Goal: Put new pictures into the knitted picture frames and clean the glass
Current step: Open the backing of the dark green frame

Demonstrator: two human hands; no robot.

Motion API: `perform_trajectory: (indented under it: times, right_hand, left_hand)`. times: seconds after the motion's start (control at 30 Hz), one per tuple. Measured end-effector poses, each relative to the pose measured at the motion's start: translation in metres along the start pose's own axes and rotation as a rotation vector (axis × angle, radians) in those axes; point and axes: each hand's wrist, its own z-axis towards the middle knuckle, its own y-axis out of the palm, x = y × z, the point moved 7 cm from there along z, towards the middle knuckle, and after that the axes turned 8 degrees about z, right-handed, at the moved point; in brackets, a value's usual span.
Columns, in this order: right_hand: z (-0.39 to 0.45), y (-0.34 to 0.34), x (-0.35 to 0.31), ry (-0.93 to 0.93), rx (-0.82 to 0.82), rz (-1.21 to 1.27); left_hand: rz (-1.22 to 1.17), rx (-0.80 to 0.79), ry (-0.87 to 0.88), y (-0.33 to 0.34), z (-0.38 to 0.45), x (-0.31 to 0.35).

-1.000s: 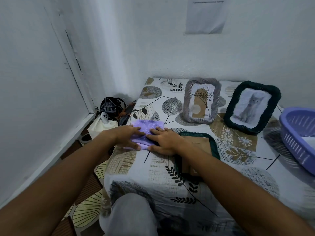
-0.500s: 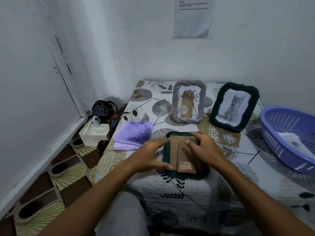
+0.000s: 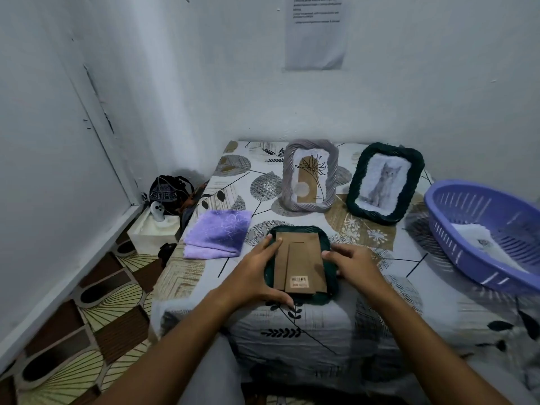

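A dark green knitted frame (image 3: 298, 229) lies face down near the table's front edge, its brown cardboard back (image 3: 301, 258) with a barcode sticker facing up. My left hand (image 3: 254, 273) holds its left side, index finger along the edge and thumb at the bottom corner. On the opposite side my right hand (image 3: 353, 264) curls its fingers over the edge. A folded purple cloth (image 3: 217, 236) lies to the left of the frame. Behind stand a grey knitted frame (image 3: 287, 182) with a plant picture and a dark green frame (image 3: 358, 182) with a cat picture.
A purple plastic basket (image 3: 438, 217) with a sheet of paper (image 3: 479, 244) in it sits at the right on the leaf-patterned tablecloth (image 3: 380, 287). White walls close in behind and on the left. A white tissue box (image 3: 152, 232) and a dark bag (image 3: 169, 191) are on the floor at the left.
Both hands left the purple cloth and moved right to the face-down frame. They now sit on its left and right edges. The cloth stays folded on the table.
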Motion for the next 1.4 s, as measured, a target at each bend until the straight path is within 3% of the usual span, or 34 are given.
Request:
perform_trajectory:
  times: [0.43,0.57,0.77,0.93,1.2,1.4]
  right_hand:
    - [0.001,0.034,-0.003,0.0,-0.078,0.017]
    - [0.007,0.031,-0.008,-0.077,0.01,-0.159]
    - [0.014,0.053,0.0,0.159,-0.125,0.039]
    - [0.018,0.062,0.005,0.296,-0.129,0.176]
    - [0.027,0.071,0.013,0.364,-0.196,0.101]
    - [0.03,0.074,0.023,0.467,-0.202,0.302]
  left_hand:
    - [0.037,-0.023,-0.006,-0.018,-0.013,-0.024]
    - [0.009,0.017,0.035,-0.023,-0.017,-0.017]
    - [-0.09,0.008,0.03,-0.017,-0.02,-0.014]
    - [-0.227,0.069,-0.007,-0.016,-0.018,-0.01]
    - [-0.345,0.137,-0.026,-0.022,-0.015,-0.01]
    - [-0.468,0.355,-0.21,-0.038,-0.016,-0.028]
